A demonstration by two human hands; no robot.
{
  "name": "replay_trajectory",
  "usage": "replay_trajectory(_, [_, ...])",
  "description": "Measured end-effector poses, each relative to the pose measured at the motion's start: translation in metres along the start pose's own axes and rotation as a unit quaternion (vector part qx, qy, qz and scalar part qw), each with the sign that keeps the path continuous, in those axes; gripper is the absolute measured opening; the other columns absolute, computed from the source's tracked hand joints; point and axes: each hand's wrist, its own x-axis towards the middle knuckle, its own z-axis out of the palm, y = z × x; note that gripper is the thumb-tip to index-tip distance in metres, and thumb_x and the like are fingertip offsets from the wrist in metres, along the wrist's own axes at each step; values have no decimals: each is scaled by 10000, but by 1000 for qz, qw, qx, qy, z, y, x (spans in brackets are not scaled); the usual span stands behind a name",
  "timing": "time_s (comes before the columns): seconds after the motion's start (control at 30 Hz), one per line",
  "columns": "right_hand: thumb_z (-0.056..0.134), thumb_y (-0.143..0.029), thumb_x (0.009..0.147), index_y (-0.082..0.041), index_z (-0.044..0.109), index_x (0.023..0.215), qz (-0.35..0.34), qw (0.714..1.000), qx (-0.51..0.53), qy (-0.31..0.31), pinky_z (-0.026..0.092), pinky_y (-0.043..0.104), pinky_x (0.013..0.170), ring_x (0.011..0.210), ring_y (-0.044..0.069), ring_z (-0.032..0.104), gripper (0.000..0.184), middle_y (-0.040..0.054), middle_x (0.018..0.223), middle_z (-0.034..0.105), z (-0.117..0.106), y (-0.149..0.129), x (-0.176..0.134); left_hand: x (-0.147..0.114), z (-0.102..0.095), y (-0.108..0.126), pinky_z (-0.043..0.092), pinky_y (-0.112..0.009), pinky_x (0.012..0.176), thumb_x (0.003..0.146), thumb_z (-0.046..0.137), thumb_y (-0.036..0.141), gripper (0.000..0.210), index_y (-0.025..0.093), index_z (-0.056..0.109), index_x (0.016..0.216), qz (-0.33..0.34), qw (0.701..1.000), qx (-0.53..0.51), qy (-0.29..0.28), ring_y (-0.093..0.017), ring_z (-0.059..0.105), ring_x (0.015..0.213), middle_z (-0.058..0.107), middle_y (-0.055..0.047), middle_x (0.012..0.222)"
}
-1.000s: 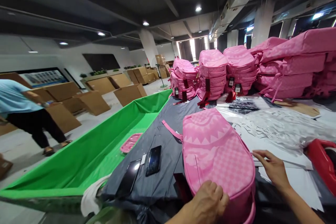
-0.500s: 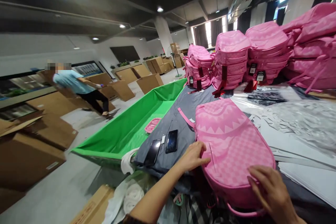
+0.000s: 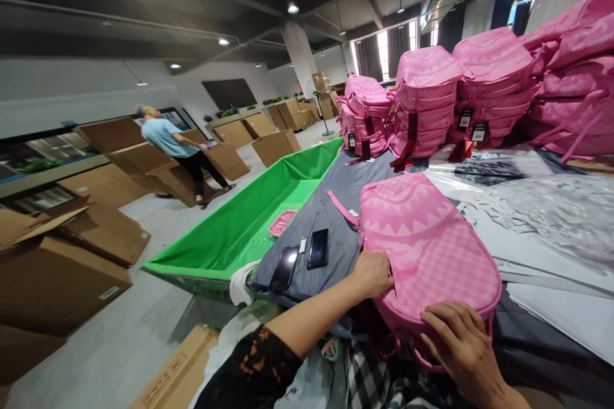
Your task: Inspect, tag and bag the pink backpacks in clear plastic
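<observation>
—Your stock?
—One pink backpack (image 3: 426, 230), lower right of frame centre; your right hand (image 3: 460, 339), loosely curved on its near edge; your left hand (image 3: 374, 275) at its front slit (image 3: 394, 293), grip untellable.
—Step?
—Slit-handling, apparently; next calls for a steadied bag.

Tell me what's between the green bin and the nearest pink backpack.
Head view: dark table cover with two phones on it, a small white piece between them; a pink strap beside the backpack also lies there.
</observation>
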Motion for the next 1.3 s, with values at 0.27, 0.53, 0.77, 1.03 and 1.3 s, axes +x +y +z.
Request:
replay_trajectory(0.27, [504,-103,976,-211,679,1118,-29,999,-1,16,424,317,994,959,152,674,251,34,1005,748,-6,10,-5,2,-4,4,551,-373,781,957,426,165,306,66,623,1169,-30,999,19,2,-320,721,1019,728,-204,1093])
replay_trajectory(0.53, [586,-207,960,-271,698,985,37,995,93,16,441,372,983,912,163,678,132,13,962,726,-1,41,15,-42,-34,-6,513,-285,653,914,578,215,109,163,674,905,170,980,71,-77,-234,726,781,749,-87,865])
replay_trajectory(0.77, [569,-306,949,-264,648,1104,303,938,130,103,548,346,886,968,205,666,179,47,1025,686,-22,78,-35,-64,4,34,521,-315,652,934,582,277,165,183,601,800,232,950,46,203,-205,668,692,659,-33,719])
replay_trajectory(1.03, [499,-216,822,-190,521,1254,347,934,85,-34,594,404,856,1014,257,688,434,124,1117,664,17,59,-100,-11,49,140,569,-346,702,1023,453,280,221,143,626,1037,170,984,-59,17,-249,724,862,724,-94,957])
replay_trajectory(1.3, [517,-313,903,-206,541,1182,342,931,127,10,605,318,685,808,225,726,300,83,965,722,14,46,-96,7,55,152,552,-308,625,984,459,219,252,123,670,1085,137,988,-51,56,-248,733,792,736,-134,918])
